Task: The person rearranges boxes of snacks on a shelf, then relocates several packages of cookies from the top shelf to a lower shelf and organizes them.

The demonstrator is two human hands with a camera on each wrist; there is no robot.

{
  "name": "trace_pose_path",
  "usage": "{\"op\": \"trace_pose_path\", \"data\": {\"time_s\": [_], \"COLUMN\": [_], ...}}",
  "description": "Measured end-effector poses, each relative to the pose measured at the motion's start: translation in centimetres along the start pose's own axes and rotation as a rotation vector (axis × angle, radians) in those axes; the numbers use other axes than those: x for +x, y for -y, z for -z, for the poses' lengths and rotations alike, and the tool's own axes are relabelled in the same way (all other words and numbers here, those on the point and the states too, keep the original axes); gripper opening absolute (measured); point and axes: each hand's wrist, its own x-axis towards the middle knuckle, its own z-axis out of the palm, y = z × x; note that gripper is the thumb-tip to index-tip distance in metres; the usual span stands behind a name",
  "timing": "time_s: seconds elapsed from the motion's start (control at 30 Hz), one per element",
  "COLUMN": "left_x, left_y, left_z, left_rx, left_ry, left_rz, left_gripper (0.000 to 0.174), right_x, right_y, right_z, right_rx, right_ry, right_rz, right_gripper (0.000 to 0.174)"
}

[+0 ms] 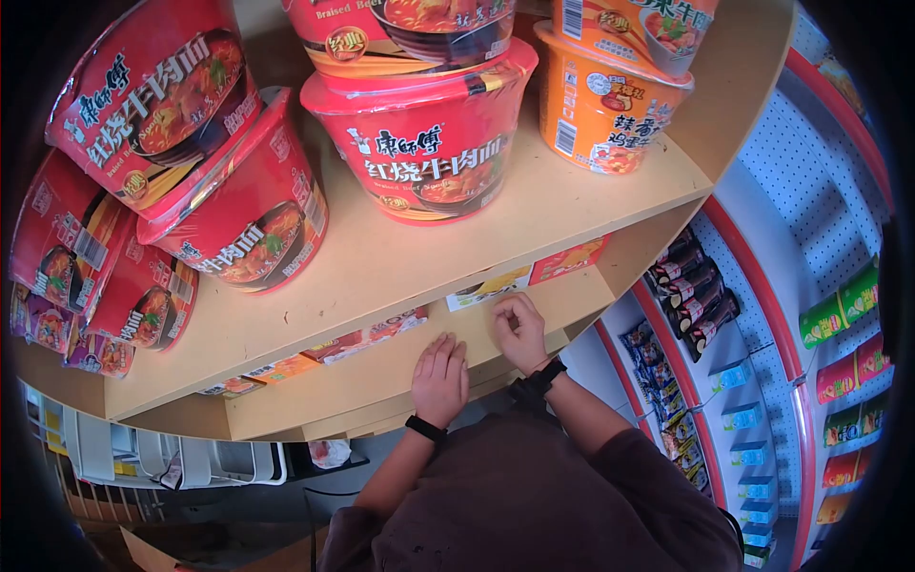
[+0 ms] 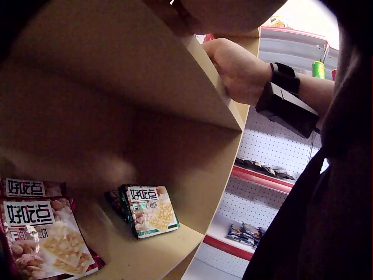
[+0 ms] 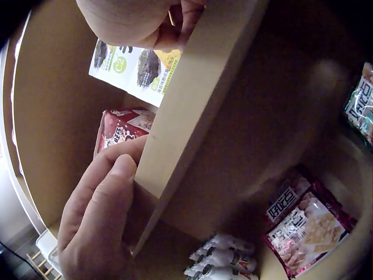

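Observation:
Both hands are at the front edge of a wooden shelf board [image 1: 496,353], below the top shelf of noodle buckets. My left hand [image 1: 440,381] rests on that edge with its fingers lying forward over the board, also seen in the right wrist view. To its right, my right hand [image 1: 521,334] has loosely bent fingers at the same edge, with nothing seen in them. Just beyond the right hand lies a white snack packet [image 3: 131,70] with dark and yellow pictures. A red packet [image 3: 119,128] lies on the board near the left fingertips in the right wrist view.
Red noodle buckets [image 1: 429,153] and orange ones [image 1: 605,114] stand stacked on the top shelf. On the shelf below the hands are cracker packets [image 2: 46,239] and small white bottles [image 3: 224,256]. Racks with red edges [image 1: 777,315] stand at the right, a white basket [image 1: 172,453] lower left.

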Motion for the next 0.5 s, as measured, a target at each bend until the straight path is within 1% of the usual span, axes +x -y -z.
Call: {"op": "trace_pose_path", "data": {"time_s": [0.5], "left_x": [-0.19], "left_y": [0.13], "left_z": [-0.18], "left_rx": [0.005], "left_ry": [-0.009], "left_rz": [-0.003], "left_gripper": [0.034], "right_x": [0.04], "right_y": [0.14], "right_z": [-0.05], "right_rx": [0.016], "right_ry": [0.002], "right_rz": [-0.020], "right_gripper": [0.013]}}
